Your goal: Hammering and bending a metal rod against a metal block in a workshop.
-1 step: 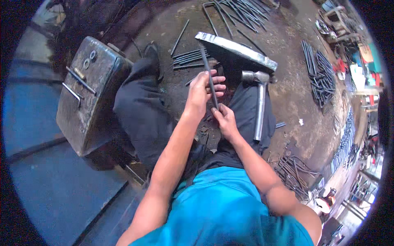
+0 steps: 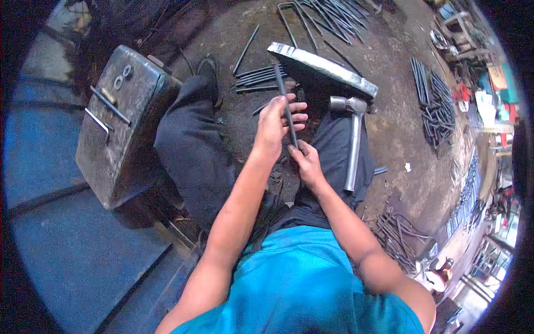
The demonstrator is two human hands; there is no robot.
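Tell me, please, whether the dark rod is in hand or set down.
In hand: the dark rod lies against the left hand; the right hand pinches its near end.

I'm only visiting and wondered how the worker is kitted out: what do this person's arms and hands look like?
Both the left hand and right hand are human and ungloved. The forearms are bare, with no wristwatch or cables visible. The bright turquoise shirt has short sleeves.
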